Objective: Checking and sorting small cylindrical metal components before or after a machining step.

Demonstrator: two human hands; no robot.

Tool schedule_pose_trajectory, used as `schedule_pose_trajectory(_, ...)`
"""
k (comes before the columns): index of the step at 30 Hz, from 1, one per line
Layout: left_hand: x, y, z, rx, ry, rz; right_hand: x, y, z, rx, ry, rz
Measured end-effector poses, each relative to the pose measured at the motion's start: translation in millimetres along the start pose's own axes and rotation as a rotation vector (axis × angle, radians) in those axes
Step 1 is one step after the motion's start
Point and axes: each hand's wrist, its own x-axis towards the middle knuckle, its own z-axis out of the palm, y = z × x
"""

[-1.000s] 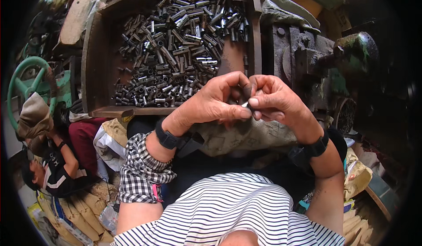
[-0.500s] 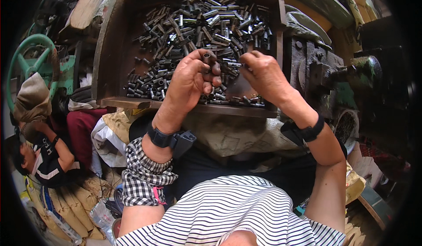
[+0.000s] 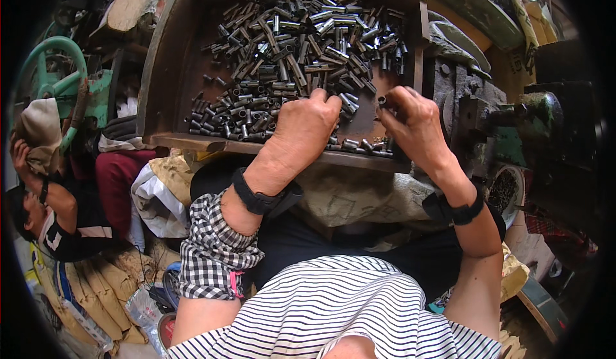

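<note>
Many short metal tubes (image 3: 256, 105), dark and shiny, lie heaped in a shallow wooden tray (image 3: 168, 64). My left hand (image 3: 307, 123) is over the near middle of the heap, back upward, fingers curled down among the tubes. Its fingertips are hidden, so what it grips does not show. To its right, my right hand (image 3: 414, 118) pinches a small metal tube (image 3: 382, 100) between thumb and fingers, its round open end showing. That hand hovers over the tray's near right part, apart from the heap.
At the right stands a dark, greasy machine (image 3: 539, 118), close to the tray. Below it sits a bucket of small parts (image 3: 504, 192). On the left, a person (image 3: 61, 218) holds a cloth near a green handwheel (image 3: 64, 83). A sack (image 3: 359, 198) hangs below the tray.
My left hand has turned from palm up, with a tube in its fingers, to back up and lowered onto the heap. My right hand has shifted right and slightly nearer, away from the heap.
</note>
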Motion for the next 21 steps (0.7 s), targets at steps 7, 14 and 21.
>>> schedule_pose_trajectory(7,13,7,9,0.038,-0.070,0.073,-31,-3,-12,0.109,0.058,0.045)
schedule_pose_trajectory(14,21,20,9,-0.054,-0.131,0.098,-39,8,-11,0.321,0.052,0.143)
schedule_pose_trajectory(21,30,34,18,0.011,-0.130,0.107,-40,3,-11,0.234,0.084,0.092)
